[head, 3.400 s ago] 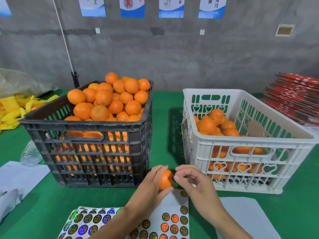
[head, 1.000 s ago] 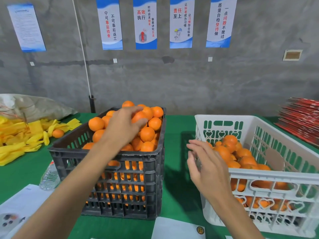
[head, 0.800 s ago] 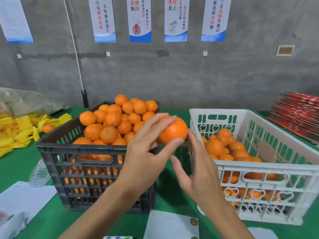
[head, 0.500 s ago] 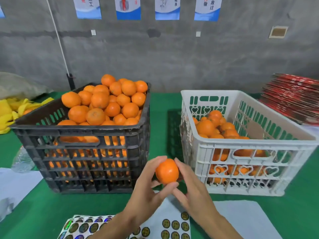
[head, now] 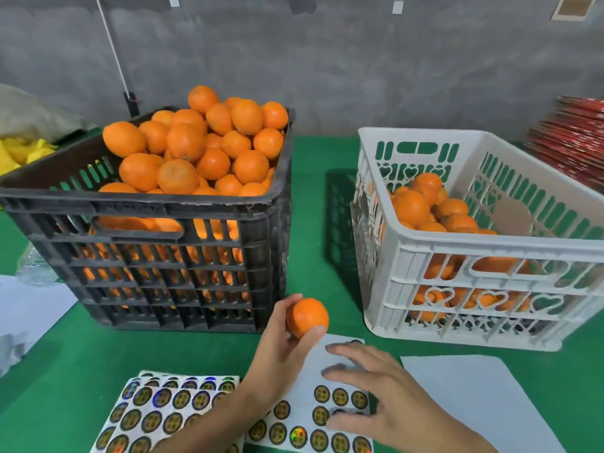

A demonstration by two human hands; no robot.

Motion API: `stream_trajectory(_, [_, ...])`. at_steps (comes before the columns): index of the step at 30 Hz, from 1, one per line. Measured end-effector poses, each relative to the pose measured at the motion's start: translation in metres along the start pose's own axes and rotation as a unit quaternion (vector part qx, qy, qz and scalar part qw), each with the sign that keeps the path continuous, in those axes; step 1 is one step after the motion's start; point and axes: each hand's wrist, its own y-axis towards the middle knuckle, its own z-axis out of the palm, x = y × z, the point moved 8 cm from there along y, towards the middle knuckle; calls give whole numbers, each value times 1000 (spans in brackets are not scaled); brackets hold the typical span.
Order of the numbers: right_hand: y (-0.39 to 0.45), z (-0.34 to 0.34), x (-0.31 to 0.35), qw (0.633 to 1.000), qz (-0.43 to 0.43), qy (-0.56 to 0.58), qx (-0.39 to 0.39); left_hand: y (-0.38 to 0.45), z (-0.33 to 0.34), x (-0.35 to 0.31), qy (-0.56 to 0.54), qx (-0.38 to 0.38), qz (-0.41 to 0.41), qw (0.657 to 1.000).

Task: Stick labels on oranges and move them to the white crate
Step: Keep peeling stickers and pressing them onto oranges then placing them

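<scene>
Between the black crate and the white crate, just above the counter, our left hand grips an orange. Nearer us than the black crate, our right hand lies flat, fingers spread, on the label sheet.

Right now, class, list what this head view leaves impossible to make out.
- Held orange: label status unknown; left hand covers its underside.
- Right hand fingers: motion-blurred over the sticker sheet, so a peeled label is undetectable.
- Sticker print: too small.
- White crate: right end cut off by the frame edge.
</scene>
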Motion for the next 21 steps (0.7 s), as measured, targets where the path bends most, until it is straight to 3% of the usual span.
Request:
stream_trajectory(5, [15,2,11,1000,-13,23,11,0,0,-3,13,-8,10,1000])
stream_trajectory(12, [19,0,16,998,7,39,-42,-1,2,-3,16,-9,24,1000])
stream_trajectory(21, [10,-6,7,981,38,190,-20,1,1,1,44,-8,49,998])
